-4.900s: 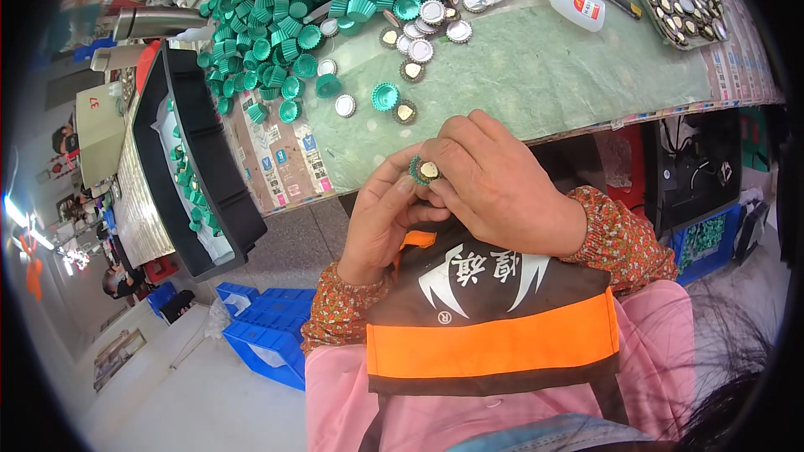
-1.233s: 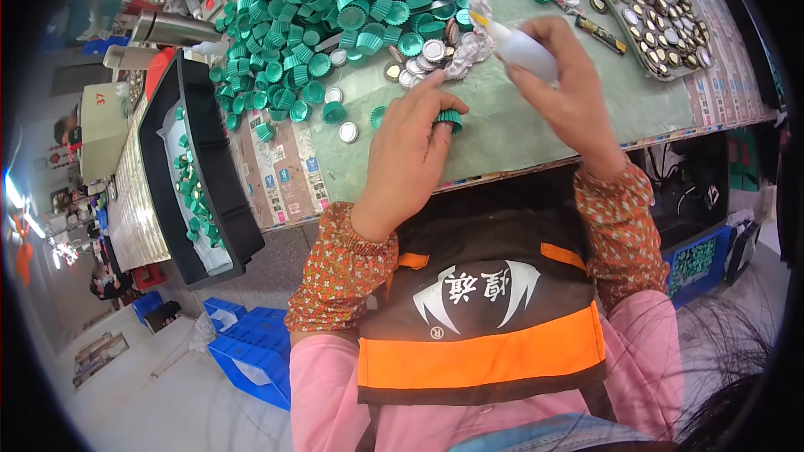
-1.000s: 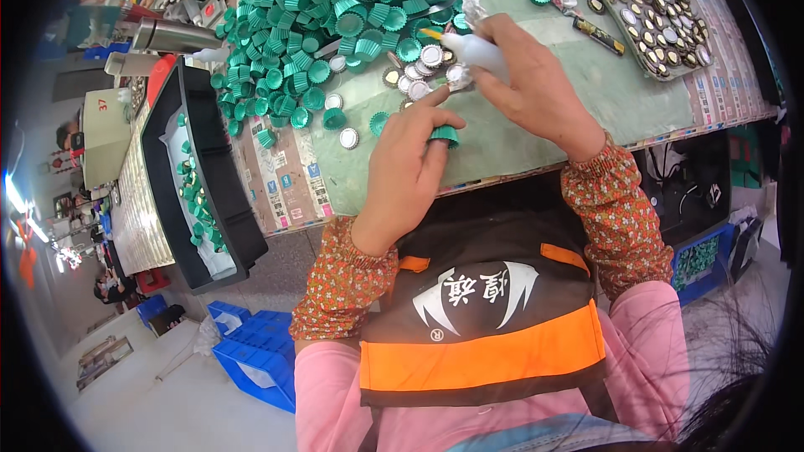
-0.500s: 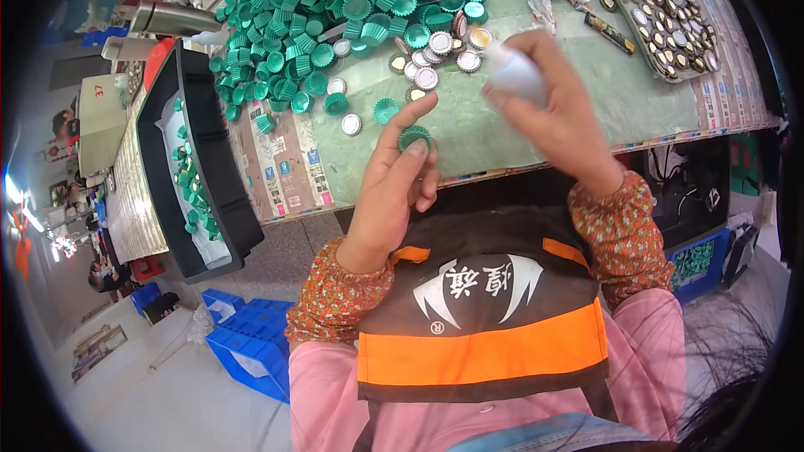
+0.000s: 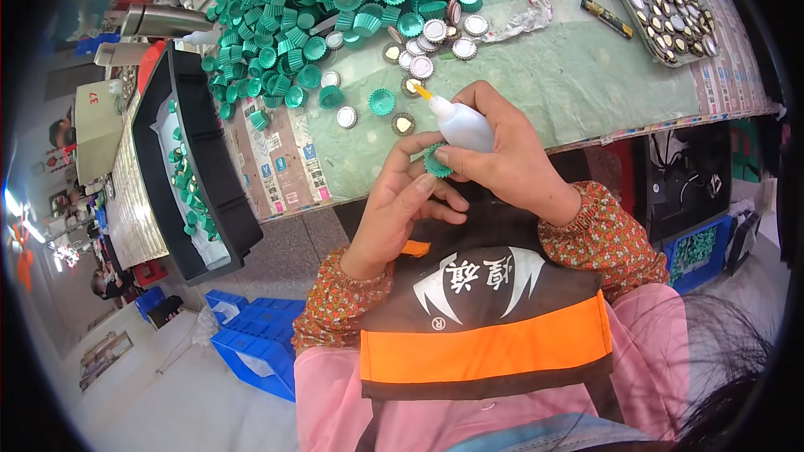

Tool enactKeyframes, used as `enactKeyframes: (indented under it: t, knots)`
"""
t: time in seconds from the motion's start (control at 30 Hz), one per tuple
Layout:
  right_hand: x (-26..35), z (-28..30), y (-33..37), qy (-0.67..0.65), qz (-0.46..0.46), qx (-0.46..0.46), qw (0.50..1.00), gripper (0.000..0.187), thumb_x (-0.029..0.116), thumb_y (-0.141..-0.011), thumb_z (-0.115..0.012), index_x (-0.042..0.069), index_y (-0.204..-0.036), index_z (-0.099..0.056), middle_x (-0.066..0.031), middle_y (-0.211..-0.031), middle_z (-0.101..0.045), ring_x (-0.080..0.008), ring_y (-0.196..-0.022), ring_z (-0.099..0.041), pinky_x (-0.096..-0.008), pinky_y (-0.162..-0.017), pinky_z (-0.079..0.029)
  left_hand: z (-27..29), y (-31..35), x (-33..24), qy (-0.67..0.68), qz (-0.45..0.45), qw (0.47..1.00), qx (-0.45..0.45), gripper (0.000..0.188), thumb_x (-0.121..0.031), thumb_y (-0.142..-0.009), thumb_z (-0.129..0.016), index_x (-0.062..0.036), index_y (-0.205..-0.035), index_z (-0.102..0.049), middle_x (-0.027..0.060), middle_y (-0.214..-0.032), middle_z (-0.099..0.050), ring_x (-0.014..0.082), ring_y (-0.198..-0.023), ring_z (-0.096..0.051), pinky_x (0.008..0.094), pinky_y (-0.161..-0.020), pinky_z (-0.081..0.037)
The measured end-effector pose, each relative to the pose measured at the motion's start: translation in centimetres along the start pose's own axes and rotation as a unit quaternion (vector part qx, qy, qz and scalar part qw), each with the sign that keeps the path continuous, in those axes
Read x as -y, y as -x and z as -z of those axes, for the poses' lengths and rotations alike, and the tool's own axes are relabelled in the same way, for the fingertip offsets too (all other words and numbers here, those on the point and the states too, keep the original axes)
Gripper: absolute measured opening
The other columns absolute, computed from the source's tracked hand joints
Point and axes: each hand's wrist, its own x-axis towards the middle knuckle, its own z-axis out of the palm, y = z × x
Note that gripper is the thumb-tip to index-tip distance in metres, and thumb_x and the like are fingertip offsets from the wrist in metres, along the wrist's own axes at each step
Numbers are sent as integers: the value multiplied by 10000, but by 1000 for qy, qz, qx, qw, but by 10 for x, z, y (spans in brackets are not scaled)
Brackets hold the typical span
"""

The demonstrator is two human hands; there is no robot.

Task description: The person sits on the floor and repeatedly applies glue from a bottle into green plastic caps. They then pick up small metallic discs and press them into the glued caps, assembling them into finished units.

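Note:
My right hand (image 5: 519, 166) is wrapped round a white squeeze bottle (image 5: 466, 128), whose orange nozzle tilts up and left over the table edge. In front of my apron, my left hand (image 5: 392, 216) holds a small green fluted cap (image 5: 436, 161) by its fingertips. My right thumb also touches that cap's rim. Just beyond the hands lie a crimped cap with a pale centre (image 5: 403, 124) and another green cap (image 5: 382, 101). Near the nozzle tip sits a group of white-faced crimped caps (image 5: 421, 67).
A large heap of green caps (image 5: 293, 21) covers the table's far left. A tray of crimped caps (image 5: 670, 8), a marker-like stick (image 5: 606, 17) and crumpled plastic (image 5: 532, 4) are at the far right. A black bin (image 5: 219, 176) stands left, above blue crates (image 5: 255, 343).
My right hand has brought the squeeze bottle left and down to my left hand. The left index finger has bent in towards the green cap. A pale-centred crimped cap now shows near the hands.

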Motion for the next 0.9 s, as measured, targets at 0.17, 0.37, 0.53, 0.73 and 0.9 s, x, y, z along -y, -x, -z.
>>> enactKeyframes:
  t: [0.17,0.37,0.53,0.73,0.9]
  knots:
    - [11,-6,7,27,3,-6,1000,377,167,-856,-745,28,-1123,-518,-182,-968,-659,-266,-863,-673,-402,-758,-541,9,4,11,7,-12,1000,-10,484,-293,-1061,-519,-53,-1453,-367,174,-1226,-604,215,-1001,-682,376,-853,-621]
    - [11,8,11,69,160,14,984,333,145,-901,-720,16,-1159,-556,-169,-993,-661,-300,-856,-683,-377,-754,-540,13,12,3,81,-33,996,-28,543,-282,-1052,-518,-6,-1488,-349,190,-1264,-599,228,-1020,-656,394,-835,-639]
    - [21,24,23,144,247,47,957,315,154,-863,-756,16,-1117,-629,-154,-965,-675,-323,-815,-694,-374,-707,-543,20,14,1,169,-47,984,-20,614,-210,-1028,-554,23,-1528,-284,195,-1270,-567,257,-997,-642,406,-789,-665]
    - [19,16,32,158,304,27,939,287,153,-808,-784,44,-1032,-642,-125,-852,-668,-322,-692,-676,-383,-603,-524,25,15,7,162,-39,986,-8,604,-240,-1040,-549,10,-1530,-300,178,-1234,-585,215,-968,-633,380,-811,-656]
    - [21,14,33,192,315,40,929,242,121,-805,-783,41,-970,-625,-111,-749,-633,-311,-614,-645,-387,-549,-490,25,16,8,132,-18,991,-6,592,-276,-1049,-544,5,-1525,-332,175,-1236,-597,190,-962,-628,370,-832,-648]
